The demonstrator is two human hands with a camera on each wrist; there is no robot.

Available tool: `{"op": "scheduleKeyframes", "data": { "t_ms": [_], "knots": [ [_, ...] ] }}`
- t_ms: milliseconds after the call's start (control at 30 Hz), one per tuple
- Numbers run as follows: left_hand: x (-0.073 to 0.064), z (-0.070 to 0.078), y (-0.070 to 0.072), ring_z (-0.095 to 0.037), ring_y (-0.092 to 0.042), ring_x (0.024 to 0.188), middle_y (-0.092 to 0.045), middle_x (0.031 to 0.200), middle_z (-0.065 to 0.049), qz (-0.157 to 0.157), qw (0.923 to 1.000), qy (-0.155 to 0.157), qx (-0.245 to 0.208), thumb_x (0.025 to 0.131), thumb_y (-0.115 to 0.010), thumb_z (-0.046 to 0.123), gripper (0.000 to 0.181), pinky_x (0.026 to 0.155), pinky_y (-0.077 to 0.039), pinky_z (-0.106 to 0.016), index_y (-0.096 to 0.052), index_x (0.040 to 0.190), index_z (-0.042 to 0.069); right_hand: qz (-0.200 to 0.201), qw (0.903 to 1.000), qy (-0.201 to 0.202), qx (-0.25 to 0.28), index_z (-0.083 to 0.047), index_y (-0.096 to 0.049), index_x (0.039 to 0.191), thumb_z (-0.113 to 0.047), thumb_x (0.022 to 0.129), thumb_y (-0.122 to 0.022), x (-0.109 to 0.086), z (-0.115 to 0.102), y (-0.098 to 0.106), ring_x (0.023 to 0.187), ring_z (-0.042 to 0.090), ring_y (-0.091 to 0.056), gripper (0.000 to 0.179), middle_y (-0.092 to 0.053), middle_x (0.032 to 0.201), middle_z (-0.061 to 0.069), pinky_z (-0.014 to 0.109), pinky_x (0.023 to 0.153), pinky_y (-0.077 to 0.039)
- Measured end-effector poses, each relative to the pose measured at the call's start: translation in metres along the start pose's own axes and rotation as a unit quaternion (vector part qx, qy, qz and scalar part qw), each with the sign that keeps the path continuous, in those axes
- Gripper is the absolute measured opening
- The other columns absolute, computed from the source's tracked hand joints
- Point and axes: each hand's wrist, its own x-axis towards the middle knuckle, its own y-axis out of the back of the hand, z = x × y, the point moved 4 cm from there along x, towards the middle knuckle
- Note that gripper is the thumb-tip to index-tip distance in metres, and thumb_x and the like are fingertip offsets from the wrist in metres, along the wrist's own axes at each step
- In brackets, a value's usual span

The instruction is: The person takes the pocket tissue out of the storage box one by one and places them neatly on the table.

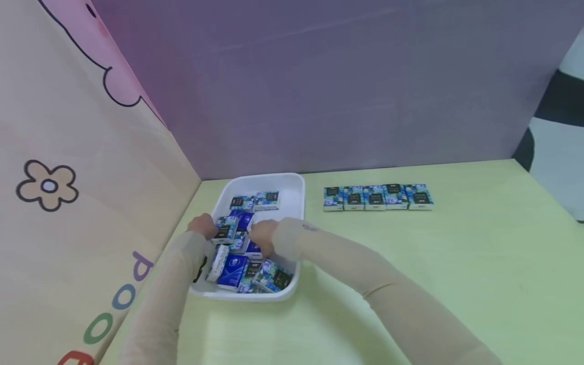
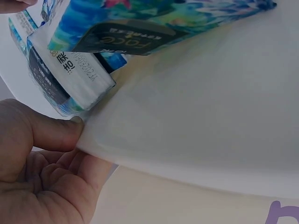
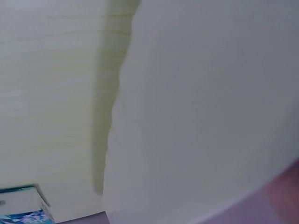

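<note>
In the head view, a white plastic tub (image 1: 292,190) holds several small tissue packs, some plain dark blue (image 1: 232,269), others with a blue floral print (image 1: 266,201). My left hand (image 1: 203,226) is at the tub's left side. The left wrist view shows that hand's thumb (image 2: 56,133) over the rim and its fingers curled below, gripping the edge beside a floral pack (image 2: 74,70). My right hand (image 1: 263,236) reaches inside the tub over the packs next to a dark blue one. Its fingertips are hidden, and a pale surface fills most of the right wrist view.
Several floral tissue packs (image 1: 375,197) lie side by side in a row on the light green table (image 1: 479,263), right of the tub. A purple-grey panel (image 1: 347,91) stands along the back. A cream wall with drawings (image 1: 105,167) borders the left.
</note>
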Motion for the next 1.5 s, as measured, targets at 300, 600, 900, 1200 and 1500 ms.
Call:
{"op": "scheduleKeyframes", "data": {
  "t_ms": [300,600,900,1200,1500],
  "knots": [
    [-0.003,0.001,0.0,-0.026,-0.057,0.075,-0.06,0.084,-0.018,-0.006,0.9999,0.007,-0.008,0.083,-0.05,0.011,0.027,0.068,-0.048,-0.036,-0.057,0.099,-0.01,0.01,0.9992,-0.02,0.032,-0.015,-0.061,0.104,-0.035,0.066,-0.076,-0.016,0.013,0.012,0.087,0.012,-0.055,0.045,-0.06,0.098,-0.003,0.027,0.082,-0.047],
    [0.003,-0.002,-0.004,-0.027,-0.057,0.075,-0.06,0.082,-0.017,-0.002,0.9999,0.009,-0.005,0.081,-0.051,0.01,0.027,0.067,-0.047,-0.037,-0.057,0.098,-0.01,0.029,0.9977,-0.021,0.058,-0.014,-0.056,0.113,-0.036,0.06,-0.081,-0.021,0.026,0.026,0.093,0.01,-0.055,0.062,-0.057,0.103,-0.004,0.026,0.087,-0.046],
    [0.005,-0.003,-0.006,-0.027,-0.058,0.074,-0.061,0.082,-0.019,0.003,0.9999,0.008,0.008,0.081,-0.052,0.01,0.027,0.067,-0.048,-0.038,-0.057,0.097,-0.011,0.048,0.9964,-0.024,0.066,-0.011,-0.051,0.123,-0.031,0.064,-0.078,-0.035,0.049,0.058,0.102,0.013,-0.053,0.068,-0.056,0.114,-0.001,0.028,0.095,-0.041],
    [0.002,0.0,-0.002,-0.028,-0.058,0.074,-0.061,0.081,-0.019,0.003,1.0,0.0,0.008,0.081,-0.051,0.01,0.026,0.066,-0.049,-0.037,-0.057,0.095,-0.011,0.064,0.994,-0.06,0.065,-0.008,-0.034,0.14,-0.036,0.07,-0.075,-0.061,0.077,0.082,0.125,0.021,-0.042,0.086,-0.041,0.14,0.006,0.034,0.106,-0.031],
    [-0.002,0.001,0.0,-0.028,-0.058,0.073,-0.061,0.082,-0.019,0.005,1.0,0.0,-0.001,0.081,-0.051,0.009,0.026,0.066,-0.049,-0.037,-0.056,0.096,-0.012,0.078,0.9887,-0.086,0.094,-0.005,-0.027,0.143,-0.033,0.072,-0.075,-0.088,0.106,0.079,0.135,0.026,-0.029,0.09,-0.029,0.148,0.01,0.037,0.111,-0.023]
  ]
}}
